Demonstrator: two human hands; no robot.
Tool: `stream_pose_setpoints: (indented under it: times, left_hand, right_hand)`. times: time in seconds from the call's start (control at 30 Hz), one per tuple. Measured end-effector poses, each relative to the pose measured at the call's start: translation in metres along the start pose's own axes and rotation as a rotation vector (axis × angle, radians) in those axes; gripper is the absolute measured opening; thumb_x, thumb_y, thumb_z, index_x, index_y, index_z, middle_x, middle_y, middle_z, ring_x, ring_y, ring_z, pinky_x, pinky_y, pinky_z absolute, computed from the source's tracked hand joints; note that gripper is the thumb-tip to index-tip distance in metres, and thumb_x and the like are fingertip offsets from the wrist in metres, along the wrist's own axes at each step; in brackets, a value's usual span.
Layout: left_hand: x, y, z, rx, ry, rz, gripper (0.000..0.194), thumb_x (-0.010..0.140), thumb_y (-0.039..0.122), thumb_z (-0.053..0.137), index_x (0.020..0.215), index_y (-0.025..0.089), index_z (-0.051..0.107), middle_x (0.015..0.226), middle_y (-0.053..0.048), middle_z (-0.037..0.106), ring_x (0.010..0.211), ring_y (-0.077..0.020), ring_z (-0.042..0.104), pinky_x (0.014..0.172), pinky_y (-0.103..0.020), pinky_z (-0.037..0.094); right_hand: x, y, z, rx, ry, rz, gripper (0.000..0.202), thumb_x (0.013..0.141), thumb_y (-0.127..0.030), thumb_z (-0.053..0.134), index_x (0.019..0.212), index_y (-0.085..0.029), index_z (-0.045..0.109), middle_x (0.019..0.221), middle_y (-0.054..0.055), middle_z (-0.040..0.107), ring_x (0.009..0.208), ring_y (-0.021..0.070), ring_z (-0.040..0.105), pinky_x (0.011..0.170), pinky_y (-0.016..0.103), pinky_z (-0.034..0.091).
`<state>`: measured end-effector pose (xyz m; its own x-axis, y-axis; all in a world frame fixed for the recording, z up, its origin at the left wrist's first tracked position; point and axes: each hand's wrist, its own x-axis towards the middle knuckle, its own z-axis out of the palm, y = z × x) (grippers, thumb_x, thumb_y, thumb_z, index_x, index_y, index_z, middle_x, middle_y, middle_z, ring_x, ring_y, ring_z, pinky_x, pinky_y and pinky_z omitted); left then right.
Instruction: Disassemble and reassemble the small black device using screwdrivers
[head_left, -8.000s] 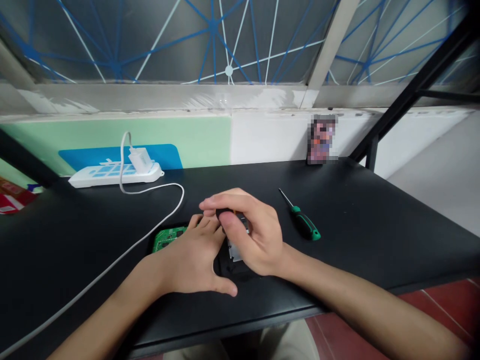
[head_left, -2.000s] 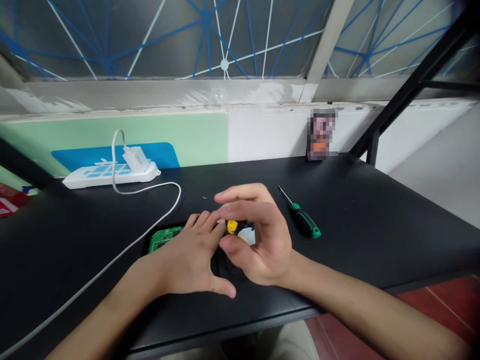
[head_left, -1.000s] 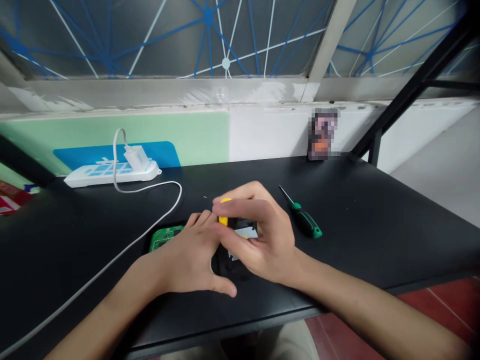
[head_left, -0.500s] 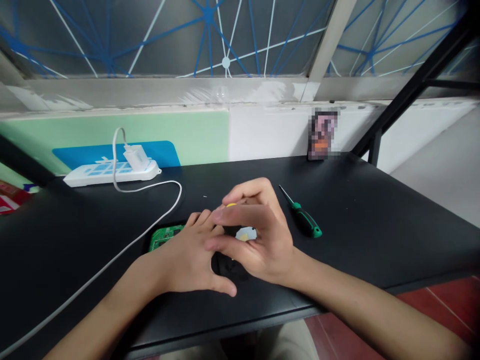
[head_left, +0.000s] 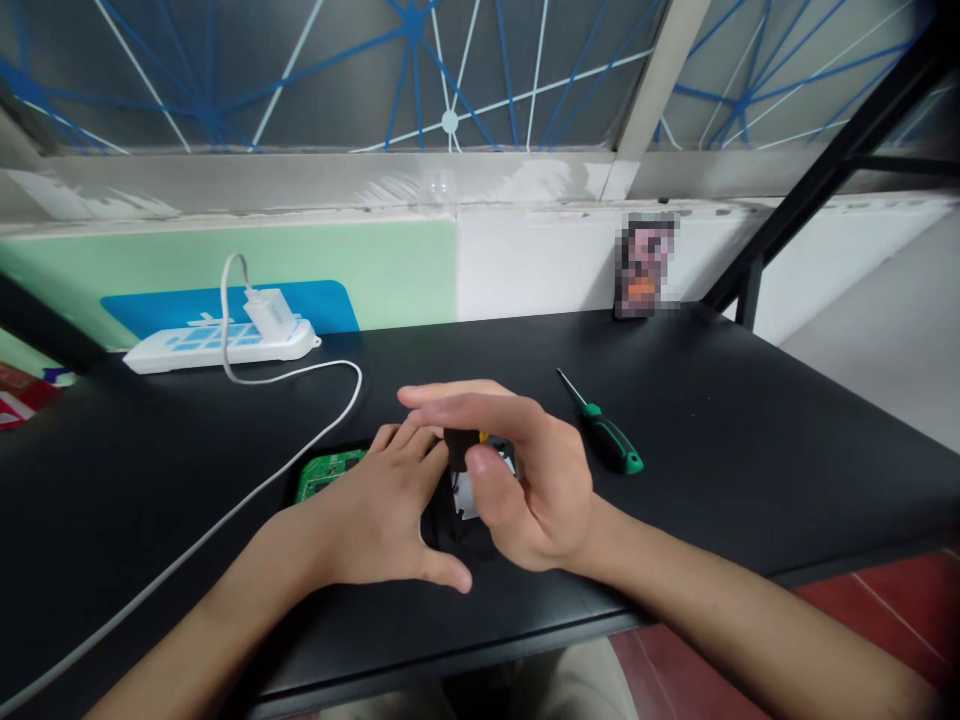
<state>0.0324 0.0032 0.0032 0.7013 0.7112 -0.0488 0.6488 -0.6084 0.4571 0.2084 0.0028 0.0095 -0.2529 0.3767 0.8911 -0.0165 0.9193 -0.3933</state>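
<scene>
My left hand [head_left: 375, 510] lies palm down with spread fingers across a dark device. A green circuit board [head_left: 330, 472] shows beyond its knuckles, at the device's left end. My right hand [head_left: 525, 460] is curled round a short black tool handle [head_left: 459, 448] with a bit of yellow beside it, gripped between thumb and fingers. Under the handle is a silvery metal plate [head_left: 466, 497] on the right part of the device. The tool's lower end is hard to make out. Both hands are close together, and they hide much of the device.
A green and black screwdriver [head_left: 613, 440] lies to the right of my right hand. At the back left is a white power strip [head_left: 217, 345] with a charger [head_left: 271, 315]; its white cable [head_left: 300, 450] crosses the black table [head_left: 712, 430]. A pixelated upright object [head_left: 645, 268] leans against the wall.
My right hand has closed lower and its fingers now reach further left. The black handle and more of the metal plate have come into view. My left hand stays in place.
</scene>
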Motion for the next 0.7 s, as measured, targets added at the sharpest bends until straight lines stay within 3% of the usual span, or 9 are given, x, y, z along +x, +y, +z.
stream_pose_setpoints:
  times: [0.1, 0.27, 0.37, 0.53, 0.7]
  left_hand:
    - [0.0001, 0.0033, -0.0020, 0.017, -0.048, -0.017, 0.060, 0.068, 0.061, 0.083, 0.116, 0.026, 0.071, 0.134, -0.009, 0.064, 0.140, -0.0462, 0.042, 0.113, -0.062, 0.037]
    - [-0.0002, 0.0090, -0.0054, 0.050, -0.050, -0.112, 0.057, 0.065, 0.066, 0.082, 0.103, 0.025, 0.073, 0.131, -0.010, 0.065, 0.142, -0.0485, 0.039, 0.111, -0.063, 0.038]
    - [0.0002, 0.0102, -0.0067, 0.056, -0.076, -0.111, 0.054, 0.068, 0.067, 0.080, 0.102, 0.026, 0.073, 0.127, -0.009, 0.066, 0.141, -0.0477, 0.040, 0.110, -0.062, 0.040]
    - [0.0001, 0.0084, -0.0066, 0.105, -0.058, -0.055, 0.067, 0.070, 0.067, 0.080, 0.124, 0.030, 0.066, 0.138, -0.009, 0.059, 0.140, -0.0444, 0.041, 0.113, -0.062, 0.036]
    - [-0.0017, 0.0062, -0.0044, 0.094, -0.107, -0.061, 0.056, 0.074, 0.064, 0.079, 0.118, 0.030, 0.071, 0.127, -0.007, 0.064, 0.137, -0.0458, 0.042, 0.114, -0.065, 0.033]
  right_hand:
    - [-0.0002, 0.0019, 0.0007, -0.028, 0.002, -0.011, 0.027, 0.093, -0.012, 0.051, 0.117, -0.018, 0.061, 0.117, 0.012, 0.071, 0.115, 0.0218, 0.069, 0.091, 0.038, 0.064]
    - [0.0020, 0.0040, 0.0022, -0.188, 0.057, -0.033, 0.021, 0.091, -0.033, 0.070, 0.109, -0.022, 0.065, 0.112, 0.008, 0.062, 0.100, 0.0172, 0.068, 0.076, 0.029, 0.063]
    - [0.0031, 0.0040, 0.0022, -0.203, 0.040, -0.047, 0.024, 0.088, -0.037, 0.074, 0.106, -0.022, 0.066, 0.109, 0.006, 0.056, 0.093, 0.0144, 0.067, 0.073, 0.027, 0.062]
    - [0.0023, 0.0023, 0.0023, -0.213, 0.044, -0.021, 0.027, 0.082, -0.036, 0.081, 0.102, -0.023, 0.070, 0.101, 0.003, 0.051, 0.083, 0.0109, 0.063, 0.066, 0.024, 0.059]
    - [0.0035, -0.0015, 0.0002, -0.205, 0.046, -0.022, 0.023, 0.084, -0.022, 0.079, 0.104, -0.022, 0.069, 0.093, 0.001, 0.061, 0.082, 0.0095, 0.063, 0.065, 0.019, 0.057]
